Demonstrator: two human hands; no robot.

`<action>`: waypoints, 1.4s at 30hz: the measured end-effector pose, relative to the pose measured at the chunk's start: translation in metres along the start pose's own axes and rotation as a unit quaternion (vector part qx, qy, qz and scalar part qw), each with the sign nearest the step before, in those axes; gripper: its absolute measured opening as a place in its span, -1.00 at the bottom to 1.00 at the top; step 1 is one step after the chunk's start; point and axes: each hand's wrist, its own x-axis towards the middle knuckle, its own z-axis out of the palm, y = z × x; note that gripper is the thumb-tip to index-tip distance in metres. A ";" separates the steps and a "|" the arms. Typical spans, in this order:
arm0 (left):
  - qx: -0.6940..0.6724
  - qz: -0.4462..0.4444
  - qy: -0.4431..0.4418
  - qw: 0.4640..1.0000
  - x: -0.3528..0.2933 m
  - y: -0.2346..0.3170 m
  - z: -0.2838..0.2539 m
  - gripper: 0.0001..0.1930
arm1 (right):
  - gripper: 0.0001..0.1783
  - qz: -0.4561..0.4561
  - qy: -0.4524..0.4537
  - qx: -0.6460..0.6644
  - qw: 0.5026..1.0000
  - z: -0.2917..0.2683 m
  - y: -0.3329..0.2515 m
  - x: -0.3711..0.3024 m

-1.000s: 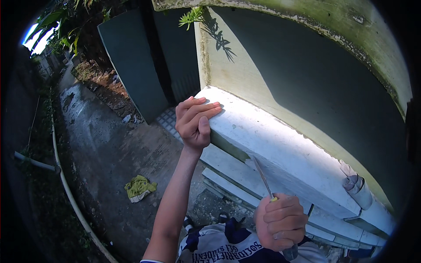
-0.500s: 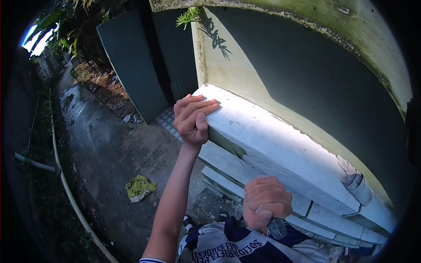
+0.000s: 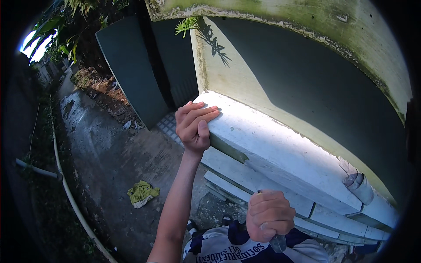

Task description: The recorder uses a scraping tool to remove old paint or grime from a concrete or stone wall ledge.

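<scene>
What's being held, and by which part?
The right hand grips a hand tool by its translucent grey handle; the left hand rests on the white ledge.

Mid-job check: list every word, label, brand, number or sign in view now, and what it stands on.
Shirt: rows of dark capital letters on the pale part; I don't copy out printed words.
Yellow cloth: any marking is too small to read.
Handle: no lettering that I can make out.
Ledge: none visible.
I see no signs or numbers elsewhere.
</scene>
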 end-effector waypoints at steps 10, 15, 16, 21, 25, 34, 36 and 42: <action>-0.009 0.002 0.010 1.000 0.004 0.002 0.006 -0.65 | -0.67 -0.023 -0.003 -0.016 1.000 -0.012 -0.014 0.008; 0.011 0.004 0.000 1.000 -0.005 -0.004 -0.008 -0.65 | -0.65 -0.110 0.022 -0.014 0.994 -0.014 -0.006 -0.004; 0.015 0.000 0.000 1.000 -0.007 -0.006 -0.010 -0.65 | -0.66 -0.018 0.038 -0.040 0.998 -0.003 -0.018 -0.005; 0.009 -0.001 -0.005 1.000 -0.005 0.000 -0.008 -0.65 | -0.65 -0.065 0.091 -0.006 0.994 -0.012 -0.026 -0.001; 0.007 0.005 0.002 1.000 -0.001 0.001 -0.002 -0.65 | -0.67 -0.059 0.060 -0.021 0.996 -0.004 -0.005 -0.002; 0.009 0.009 -0.003 1.000 -0.001 -0.001 -0.002 -0.65 | -0.66 -0.031 0.039 0.002 0.999 0.002 -0.002 -0.002; 0.022 0.007 -0.006 1.000 -0.003 -0.003 -0.008 -0.62 | -0.67 -0.025 0.045 0.012 0.999 0.002 -0.012 0.000; 0.021 0.008 -0.012 1.000 -0.002 0.000 -0.005 -0.59 | -0.68 -0.024 0.030 -0.017 0.999 -0.003 -0.007 0.001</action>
